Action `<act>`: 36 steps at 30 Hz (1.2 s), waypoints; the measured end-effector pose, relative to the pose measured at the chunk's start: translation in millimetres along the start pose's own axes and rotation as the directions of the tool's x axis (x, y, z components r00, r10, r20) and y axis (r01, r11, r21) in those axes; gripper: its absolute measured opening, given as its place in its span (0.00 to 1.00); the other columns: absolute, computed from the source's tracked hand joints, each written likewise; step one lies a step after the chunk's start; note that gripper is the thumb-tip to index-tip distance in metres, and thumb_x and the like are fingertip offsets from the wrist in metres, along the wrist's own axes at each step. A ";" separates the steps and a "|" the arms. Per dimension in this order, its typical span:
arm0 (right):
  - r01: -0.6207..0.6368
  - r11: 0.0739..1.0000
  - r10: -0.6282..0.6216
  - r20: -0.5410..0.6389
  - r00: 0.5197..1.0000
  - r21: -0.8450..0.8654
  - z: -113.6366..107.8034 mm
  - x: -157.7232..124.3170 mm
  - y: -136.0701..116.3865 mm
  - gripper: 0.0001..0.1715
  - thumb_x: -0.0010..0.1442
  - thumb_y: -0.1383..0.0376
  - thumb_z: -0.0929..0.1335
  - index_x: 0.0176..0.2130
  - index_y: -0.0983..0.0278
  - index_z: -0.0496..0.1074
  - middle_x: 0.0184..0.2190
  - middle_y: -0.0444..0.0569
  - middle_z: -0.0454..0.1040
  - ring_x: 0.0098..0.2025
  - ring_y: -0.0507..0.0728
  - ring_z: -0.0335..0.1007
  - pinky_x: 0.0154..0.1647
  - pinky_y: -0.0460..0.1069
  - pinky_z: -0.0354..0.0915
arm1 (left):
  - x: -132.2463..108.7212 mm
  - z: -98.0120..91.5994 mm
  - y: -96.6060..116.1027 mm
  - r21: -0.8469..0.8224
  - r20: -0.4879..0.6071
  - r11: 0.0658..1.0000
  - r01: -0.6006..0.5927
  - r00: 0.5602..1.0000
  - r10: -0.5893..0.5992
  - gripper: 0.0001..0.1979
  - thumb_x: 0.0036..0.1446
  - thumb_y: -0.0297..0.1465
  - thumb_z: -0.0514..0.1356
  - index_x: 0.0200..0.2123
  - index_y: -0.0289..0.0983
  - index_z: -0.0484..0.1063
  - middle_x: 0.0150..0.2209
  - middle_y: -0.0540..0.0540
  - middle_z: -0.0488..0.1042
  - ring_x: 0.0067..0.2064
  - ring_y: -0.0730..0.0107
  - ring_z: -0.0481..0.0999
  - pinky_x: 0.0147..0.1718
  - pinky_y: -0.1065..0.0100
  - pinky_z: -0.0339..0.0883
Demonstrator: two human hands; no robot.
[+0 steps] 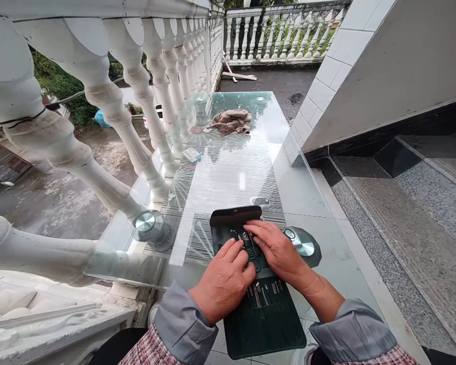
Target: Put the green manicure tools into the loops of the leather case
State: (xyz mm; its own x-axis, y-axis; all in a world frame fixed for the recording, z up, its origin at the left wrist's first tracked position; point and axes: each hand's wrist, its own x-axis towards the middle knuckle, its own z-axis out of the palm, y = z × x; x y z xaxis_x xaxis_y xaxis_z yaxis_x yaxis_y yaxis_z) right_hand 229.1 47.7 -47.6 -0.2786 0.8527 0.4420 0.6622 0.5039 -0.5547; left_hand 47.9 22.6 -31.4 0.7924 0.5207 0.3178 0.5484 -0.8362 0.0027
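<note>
A dark green tool case (264, 319) lies unfolded on the near end of a glass table (231, 172), with several small metal tools held in its loops. My left hand (222, 281) rests on the case with its fingers curled over the tools. My right hand (277, 248) lies flat across the upper half, fingers stretched out and pressed on the tools near the flap. I cannot make out any single tool being gripped.
A crumpled brown cloth (231, 121) lies at the table's far end, and a small card (192, 154) sits near the left edge. A white balustrade (137, 101) runs along the left. Tiled steps (403, 203) rise on the right. Round metal table fittings (146, 222) sit at the near corners.
</note>
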 end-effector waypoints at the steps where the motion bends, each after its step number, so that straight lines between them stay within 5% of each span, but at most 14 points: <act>1: -0.044 0.999 0.045 -0.034 0.998 0.014 -2.2 -0.9 0.5 0.18 0.62 0.70 0.58 0.49 0.62 0.69 0.48 0.51 0.71 0.52 0.57 0.64 0.53 0.57 0.62 | 0.0 -0.5 0.8 0.006 -0.006 1.000 -0.008 1.000 0.008 0.05 0.59 0.26 0.53 0.37 0.33 0.68 0.38 0.43 0.68 0.51 0.58 0.66 0.57 0.54 0.56; 7: -0.194 0.979 0.201 -0.132 0.971 0.063 -13.6 -10.5 -0.7 0.16 0.62 0.67 0.58 0.46 0.61 0.70 0.44 0.51 0.73 0.49 0.57 0.66 0.52 0.56 0.63 | 0.9 -7.0 7.6 0.054 0.031 0.990 -0.128 0.992 0.126 0.06 0.58 0.26 0.54 0.37 0.31 0.68 0.33 0.44 0.67 0.46 0.60 0.68 0.54 0.57 0.58; 16: -0.188 0.981 0.183 -0.110 0.977 -0.042 -18.3 -25.0 -7.2 0.15 0.62 0.68 0.58 0.43 0.62 0.71 0.40 0.50 0.74 0.45 0.57 0.68 0.48 0.55 0.64 | -0.5 -3.6 11.9 0.074 0.116 0.991 -0.111 0.988 0.102 0.10 0.60 0.34 0.54 0.31 0.33 0.66 0.33 0.44 0.66 0.40 0.62 0.66 0.48 0.57 0.59; 23: -0.191 0.976 0.174 -0.145 0.974 -0.107 -21.1 -24.9 -7.3 0.15 0.62 0.68 0.58 0.43 0.62 0.71 0.40 0.51 0.74 0.44 0.57 0.68 0.47 0.56 0.63 | 1.6 -5.9 11.9 0.035 0.085 0.994 -0.101 0.992 0.098 0.12 0.63 0.35 0.51 0.41 0.31 0.66 0.31 0.44 0.66 0.38 0.62 0.65 0.44 0.60 0.60; 29: -0.186 0.972 0.164 -0.155 0.974 -0.140 -18.6 -23.7 -6.3 0.15 0.61 0.70 0.58 0.44 0.62 0.70 0.42 0.51 0.73 0.45 0.57 0.66 0.48 0.55 0.63 | 2.3 -6.5 13.2 0.051 0.117 0.992 -0.112 0.988 0.105 0.12 0.62 0.34 0.52 0.33 0.31 0.67 0.31 0.45 0.64 0.36 0.63 0.64 0.40 0.60 0.61; 36: -0.251 0.932 0.266 0.022 0.964 -0.260 -28.3 -30.3 -5.8 0.07 0.59 0.65 0.62 0.36 0.62 0.69 0.32 0.48 0.73 0.36 0.57 0.67 0.39 0.53 0.63 | 1.2 -3.8 14.5 0.081 0.111 0.991 -0.104 0.989 0.094 0.11 0.61 0.33 0.52 0.30 0.32 0.67 0.30 0.46 0.63 0.35 0.63 0.64 0.40 0.59 0.61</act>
State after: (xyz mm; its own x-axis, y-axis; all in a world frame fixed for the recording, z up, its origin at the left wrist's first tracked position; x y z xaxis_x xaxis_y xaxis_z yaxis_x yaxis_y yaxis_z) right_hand 253.4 15.0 -37.8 -0.1076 0.9586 0.2635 0.8684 0.2197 -0.4445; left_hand 55.8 10.5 -27.4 0.8653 0.4555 0.2092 0.4833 -0.8689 -0.1070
